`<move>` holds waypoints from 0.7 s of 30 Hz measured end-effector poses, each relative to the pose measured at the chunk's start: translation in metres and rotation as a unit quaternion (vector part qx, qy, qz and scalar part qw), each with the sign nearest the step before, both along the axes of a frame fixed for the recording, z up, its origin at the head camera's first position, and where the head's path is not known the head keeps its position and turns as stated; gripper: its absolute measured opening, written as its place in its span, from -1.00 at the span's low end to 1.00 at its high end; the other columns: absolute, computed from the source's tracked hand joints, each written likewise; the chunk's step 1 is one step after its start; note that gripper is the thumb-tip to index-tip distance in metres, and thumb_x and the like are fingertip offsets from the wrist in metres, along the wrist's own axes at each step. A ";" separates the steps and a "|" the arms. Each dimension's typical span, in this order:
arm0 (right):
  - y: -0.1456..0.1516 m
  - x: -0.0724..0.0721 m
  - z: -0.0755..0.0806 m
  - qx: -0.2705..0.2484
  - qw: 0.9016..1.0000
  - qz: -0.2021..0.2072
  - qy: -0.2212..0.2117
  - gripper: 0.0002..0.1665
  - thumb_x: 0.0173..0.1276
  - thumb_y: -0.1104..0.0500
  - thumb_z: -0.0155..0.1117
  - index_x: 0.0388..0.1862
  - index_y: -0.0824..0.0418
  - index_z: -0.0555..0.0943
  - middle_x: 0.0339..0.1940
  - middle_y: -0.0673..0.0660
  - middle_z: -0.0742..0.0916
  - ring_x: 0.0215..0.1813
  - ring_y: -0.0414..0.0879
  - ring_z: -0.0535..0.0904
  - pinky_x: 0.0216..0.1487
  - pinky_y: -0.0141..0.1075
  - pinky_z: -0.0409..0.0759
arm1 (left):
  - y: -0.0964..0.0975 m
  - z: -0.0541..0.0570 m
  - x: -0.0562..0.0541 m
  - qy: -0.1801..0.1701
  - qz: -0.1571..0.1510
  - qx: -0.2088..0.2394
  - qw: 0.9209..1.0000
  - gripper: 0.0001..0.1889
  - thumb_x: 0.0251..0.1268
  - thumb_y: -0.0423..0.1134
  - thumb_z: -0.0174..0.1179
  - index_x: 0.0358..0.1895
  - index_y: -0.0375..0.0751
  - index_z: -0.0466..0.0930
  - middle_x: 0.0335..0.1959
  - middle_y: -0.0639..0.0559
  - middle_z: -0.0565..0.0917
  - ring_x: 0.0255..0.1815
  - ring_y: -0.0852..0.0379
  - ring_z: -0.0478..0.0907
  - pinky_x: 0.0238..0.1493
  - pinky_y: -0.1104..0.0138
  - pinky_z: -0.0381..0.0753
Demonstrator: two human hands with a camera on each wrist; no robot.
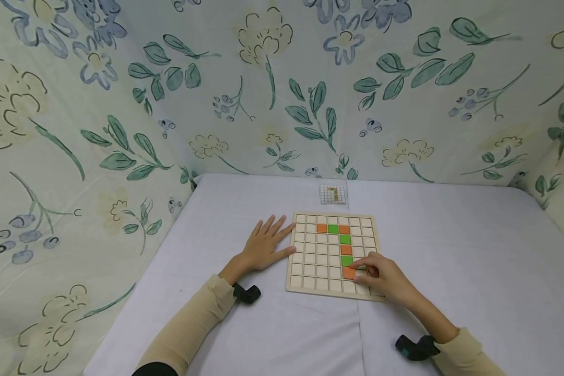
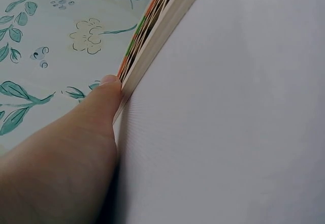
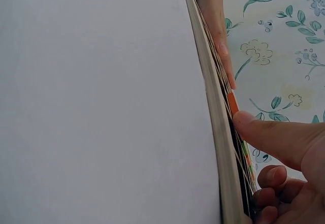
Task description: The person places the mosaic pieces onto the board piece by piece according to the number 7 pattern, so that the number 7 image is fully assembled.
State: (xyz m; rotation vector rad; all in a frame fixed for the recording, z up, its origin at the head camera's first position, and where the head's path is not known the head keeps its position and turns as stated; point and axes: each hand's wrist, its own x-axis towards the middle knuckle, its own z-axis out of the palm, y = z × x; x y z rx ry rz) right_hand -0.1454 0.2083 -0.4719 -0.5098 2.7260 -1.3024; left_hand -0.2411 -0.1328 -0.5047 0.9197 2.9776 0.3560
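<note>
A wooden grid board [image 1: 303, 286] lies on the white cloth. Orange and green square tiles run along part of an upper row, then down a column. My right hand [image 1: 380, 277] is over the board's lower right part, pinching the lowest orange tile [image 1: 349, 273] between thumb and index finger. In the right wrist view the thumb [image 3: 246, 120] touches that orange tile [image 3: 232, 103], while the other fingers curl. My left hand [image 1: 265, 245] lies with spread fingers at the board's left edge. Its thumb [image 2: 104, 97] touches the edge in the left wrist view.
Behind the board a small card [image 1: 332, 194] shows a grid with a coloured pattern. The white-covered table [image 1: 451, 235] meets floral-print cloth [image 1: 310, 104] at the back and left. A dark wrist device [image 1: 247, 294] is on the left wrist, another [image 1: 415, 348] on the right.
</note>
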 end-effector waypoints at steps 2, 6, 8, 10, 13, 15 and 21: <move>0.000 0.000 0.000 0.001 1.000 0.000 -0.002 -0.70 0.20 0.25 0.51 -0.07 0.25 0.75 -0.49 0.05 0.41 -0.40 -0.15 0.29 -0.45 -0.35 0.24 | 0.000 0.000 0.000 -0.001 0.000 0.000 1.000 -0.21 0.45 0.43 -0.27 0.63 0.20 -0.07 0.64 -0.03 -0.10 0.62 -0.17 -0.27 0.51 -0.15 -0.30; -0.001 0.000 0.000 0.003 1.000 -0.001 -0.006 -0.69 0.21 0.23 0.51 -0.05 0.24 0.75 -0.46 0.06 0.44 -0.36 -0.11 0.32 -0.43 -0.34 0.26 | -0.001 0.000 0.000 -0.002 -0.001 -0.002 1.000 -0.21 0.45 0.43 -0.28 0.63 0.20 -0.09 0.64 -0.02 -0.11 0.62 -0.17 -0.28 0.50 -0.15 -0.31; -0.001 0.000 0.000 0.005 1.000 -0.001 -0.007 -0.69 0.21 0.22 0.51 -0.05 0.24 0.75 -0.44 0.06 0.45 -0.34 -0.10 0.32 -0.42 -0.34 0.26 | -0.001 -0.001 0.000 0.000 -0.001 -0.002 1.000 -0.21 0.45 0.43 -0.27 0.63 0.20 -0.08 0.64 -0.03 -0.10 0.62 -0.17 -0.27 0.50 -0.15 -0.30; -0.001 0.000 0.000 0.004 1.000 -0.002 -0.007 -0.69 0.20 0.22 0.51 -0.06 0.24 0.75 -0.44 0.06 0.45 -0.34 -0.09 0.33 -0.42 -0.34 0.26 | -0.001 -0.001 0.000 0.000 -0.001 0.000 1.000 -0.21 0.45 0.43 -0.27 0.63 0.20 -0.08 0.64 -0.03 -0.10 0.62 -0.18 -0.27 0.50 -0.15 -0.30; -0.002 0.000 0.000 0.000 1.000 -0.004 -0.009 -0.69 0.19 0.22 0.53 -0.07 0.23 0.76 -0.45 0.07 0.45 -0.34 -0.08 0.33 -0.42 -0.34 0.26 | -0.001 -0.001 0.000 0.000 0.000 0.001 1.000 -0.22 0.46 0.42 -0.26 0.63 0.20 -0.07 0.64 -0.03 -0.10 0.62 -0.18 -0.27 0.50 -0.15 -0.30; -0.002 -0.001 0.000 -0.004 1.000 -0.006 -0.008 -0.69 0.17 0.22 0.54 -0.08 0.22 0.76 -0.46 0.07 0.44 -0.35 -0.09 0.33 -0.43 -0.34 0.27 | 0.000 -0.001 0.000 -0.003 0.002 0.001 1.000 -0.22 0.45 0.42 -0.26 0.63 0.21 -0.07 0.64 -0.02 -0.11 0.62 -0.17 -0.28 0.50 -0.15 -0.31; 0.001 -0.001 -0.002 -0.021 1.000 -0.003 0.002 -0.70 0.18 0.24 0.53 -0.09 0.24 0.76 -0.46 0.05 0.47 -0.38 -0.13 0.34 -0.44 -0.35 0.30 | 0.000 -0.002 0.000 -0.005 0.005 -0.002 1.000 -0.22 0.45 0.43 -0.27 0.63 0.22 -0.09 0.64 0.00 -0.12 0.62 -0.15 -0.30 0.51 -0.13 -0.33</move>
